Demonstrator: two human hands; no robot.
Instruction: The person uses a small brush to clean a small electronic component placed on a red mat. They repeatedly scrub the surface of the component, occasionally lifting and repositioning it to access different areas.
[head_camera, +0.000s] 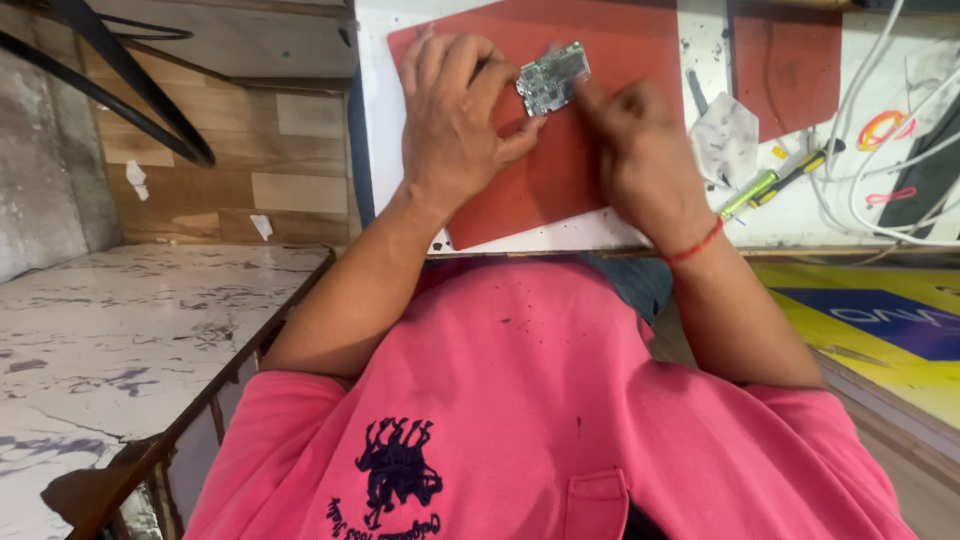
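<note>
Circuit board (553, 78) pinched by left hand (455, 110) fingers; right hand (640, 150) curled, touching its edge, above red mat (520, 190). Screwdriver (775, 182) at three o'clock; bench edge (590, 250) near.

Circuit board (553, 77): grey-green with silver parts. Mat (560, 170) beneath it: red-orange, plain. Surface (800, 215): white, black smudges. Screwdriver (775, 182) toward the surface's right edge: yellow-green and black. Cables (860, 100): white; one loop (884, 128) orange-yellow. Shirt (520, 400): pink, dark navy print. Wrist thread (697, 243): red.
</note>
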